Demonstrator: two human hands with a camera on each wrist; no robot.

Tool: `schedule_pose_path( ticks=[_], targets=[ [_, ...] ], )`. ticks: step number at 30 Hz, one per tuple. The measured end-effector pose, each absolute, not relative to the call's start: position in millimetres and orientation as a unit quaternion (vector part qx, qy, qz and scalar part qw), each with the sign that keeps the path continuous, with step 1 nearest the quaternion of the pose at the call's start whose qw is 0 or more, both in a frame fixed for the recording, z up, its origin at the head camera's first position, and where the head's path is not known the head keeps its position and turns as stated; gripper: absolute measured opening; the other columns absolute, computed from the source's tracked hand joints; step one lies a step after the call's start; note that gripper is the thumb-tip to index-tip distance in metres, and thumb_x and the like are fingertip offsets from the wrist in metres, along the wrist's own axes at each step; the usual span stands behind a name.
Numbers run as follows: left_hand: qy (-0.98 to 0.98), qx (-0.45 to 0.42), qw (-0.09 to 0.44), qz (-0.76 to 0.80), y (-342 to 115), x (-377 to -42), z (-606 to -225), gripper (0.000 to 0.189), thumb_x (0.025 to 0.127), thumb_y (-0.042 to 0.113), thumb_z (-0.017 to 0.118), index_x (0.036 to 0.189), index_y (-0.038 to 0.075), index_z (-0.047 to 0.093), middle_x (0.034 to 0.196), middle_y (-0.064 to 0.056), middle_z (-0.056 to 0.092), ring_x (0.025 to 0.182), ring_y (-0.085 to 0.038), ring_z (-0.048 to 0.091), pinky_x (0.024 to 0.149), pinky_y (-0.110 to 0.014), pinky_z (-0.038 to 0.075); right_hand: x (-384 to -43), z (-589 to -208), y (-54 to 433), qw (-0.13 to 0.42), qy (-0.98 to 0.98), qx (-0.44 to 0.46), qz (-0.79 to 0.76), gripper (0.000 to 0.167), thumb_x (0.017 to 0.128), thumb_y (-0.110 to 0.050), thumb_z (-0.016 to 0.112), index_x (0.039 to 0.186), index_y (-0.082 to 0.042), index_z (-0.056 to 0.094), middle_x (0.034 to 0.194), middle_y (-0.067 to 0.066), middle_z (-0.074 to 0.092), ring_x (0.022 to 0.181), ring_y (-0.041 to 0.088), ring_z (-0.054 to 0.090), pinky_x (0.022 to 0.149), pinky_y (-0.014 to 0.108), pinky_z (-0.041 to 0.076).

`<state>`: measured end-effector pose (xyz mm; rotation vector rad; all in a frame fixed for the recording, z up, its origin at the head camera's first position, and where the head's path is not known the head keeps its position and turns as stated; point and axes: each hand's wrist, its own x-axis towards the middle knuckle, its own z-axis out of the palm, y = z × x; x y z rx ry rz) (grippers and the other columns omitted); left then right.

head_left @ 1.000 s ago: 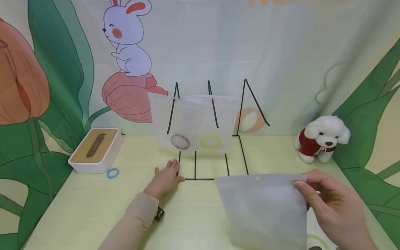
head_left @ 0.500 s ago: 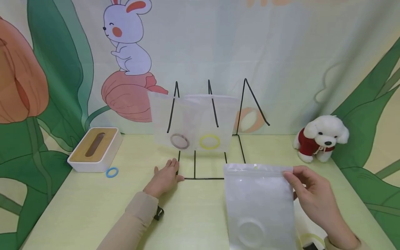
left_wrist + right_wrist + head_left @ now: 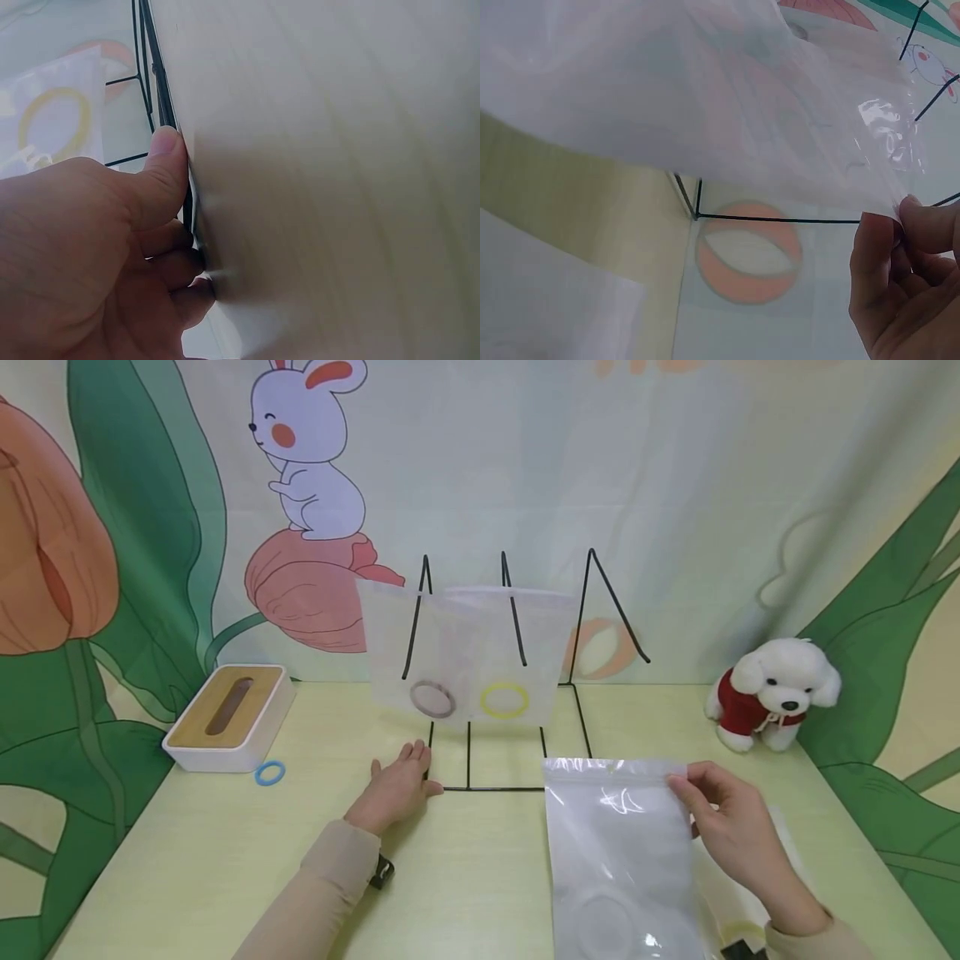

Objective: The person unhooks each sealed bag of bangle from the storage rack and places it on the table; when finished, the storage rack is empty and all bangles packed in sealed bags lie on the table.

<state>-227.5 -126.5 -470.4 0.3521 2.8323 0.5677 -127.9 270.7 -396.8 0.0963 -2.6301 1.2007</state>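
My right hand point(image 3: 738, 835) pinches the upper right corner of a translucent zip bag point(image 3: 622, 835), which hangs down with a pale ring inside at its lower part. In the right wrist view, thumb and forefinger point(image 3: 877, 247) nip the bag's edge. My left hand point(image 3: 393, 785) rests on the table at the front left of a black wire rack point(image 3: 468, 756), fingers extended; its thumb point(image 3: 165, 154) lies against the wire in the left wrist view. Two frosted bags hang on the rack's left and middle hooks, one with a greyish ring point(image 3: 431, 683), the other with a yellow ring point(image 3: 483, 700).
The rack's right hook point(image 3: 619, 606) carries no bag. Another bag point(image 3: 787, 839) lies under my right forearm, with a yellow ring in it. A tissue box point(image 3: 195, 737) and blue ring point(image 3: 258, 774) are at left. A plush dog point(image 3: 776, 693) sits at back right.
My right hand has moved left and slightly up with the zip bag, whose face has turned toward the head camera, showing the ring in it. The left hand has stayed in place.
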Motion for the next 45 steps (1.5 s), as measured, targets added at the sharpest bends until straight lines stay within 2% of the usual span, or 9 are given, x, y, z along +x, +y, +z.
schedule_pose_path(
  ticks=[7,15,18,23,37,41,45],
  targets=[
    [0.967,0.120,0.116,0.195,-126.6,-226.0,-468.3,0.070,0.098,0.032,0.058,0.151,-0.003,0.028,0.159,-0.019,0.019,0.147,-0.032,0.015,0.106,-0.072,0.009,-138.5,-417.5,274.0,0.048,-0.911,0.026,0.409,0.030,0.098,-0.030,0.059,0.103,-0.001,0.063,0.085,0.008,0.063,0.062,0.015,0.056,0.051,0.028,0.052],
    [0.966,0.123,0.114,0.195,-126.9,-228.0,-470.7,0.071,0.098,0.033,0.058,0.151,-0.003,0.027,0.159,-0.018,0.018,0.147,-0.032,0.015,0.106,-0.073,0.008,-146.3,-436.6,279.7,-0.024,-0.926,0.014,0.375,0.025,0.099,-0.027,0.059,0.097,-0.003,0.061,0.072,0.005,0.057,0.060,0.016,0.053,0.051,0.027,0.047],
    [0.966,0.122,0.114,0.199,-126.8,-227.7,-470.7,0.071,0.098,0.033,0.058,0.151,-0.003,0.028,0.159,-0.018,0.018,0.147,-0.032,0.015,0.106,-0.073,0.008,-148.1,-441.8,283.4,-0.042,-0.937,0.027,0.347,0.021,0.099,-0.024,0.059,0.091,-0.005,0.060,0.070,0.002,0.053,0.061,0.015,0.050,0.052,0.026,0.043],
    [0.966,0.122,0.113,0.200,-126.3,-226.8,-470.2,0.071,0.098,0.033,0.058,0.150,-0.003,0.028,0.159,-0.018,0.018,0.147,-0.033,0.015,0.107,-0.072,0.008,-150.1,-449.7,289.5,-0.051,-0.949,0.058,0.306,0.019,0.098,-0.017,0.059,0.082,-0.008,0.055,0.066,0.000,0.045,0.062,0.014,0.043,0.052,0.026,0.035],
    [0.966,0.121,0.111,0.199,-126.5,-227.8,-470.8,0.071,0.098,0.034,0.058,0.150,-0.003,0.028,0.159,-0.018,0.018,0.147,-0.032,0.014,0.107,-0.072,0.007,-151.7,-448.6,302.4,-0.063,-0.957,0.080,0.272,0.018,0.097,-0.017,0.061,0.082,-0.008,0.055,0.068,0.000,0.047,0.063,0.014,0.044,0.053,0.026,0.036],
    [0.966,0.121,0.112,0.200,-126.3,-227.5,-471.5,0.071,0.098,0.033,0.058,0.150,-0.003,0.028,0.159,-0.018,0.018,0.147,-0.032,0.014,0.107,-0.071,0.007,-152.9,-447.6,304.3,-0.077,-0.955,0.080,0.275,0.019,0.096,-0.021,0.062,0.084,-0.006,0.059,0.077,0.002,0.053,0.070,0.016,0.047,0.057,0.028,0.041],
    [0.966,0.121,0.112,0.201,-126.4,-226.9,-471.7,0.071,0.098,0.033,0.058,0.150,-0.003,0.028,0.159,-0.018,0.018,0.147,-0.032,0.014,0.107,-0.071,0.007,-153.8,-444.7,303.7,-0.072,-0.960,0.085,0.256,0.027,0.095,-0.028,0.064,0.092,-0.001,0.063,0.094,0.009,0.058,0.086,0.024,0.051,0.072,0.038,0.047]
  ],
)
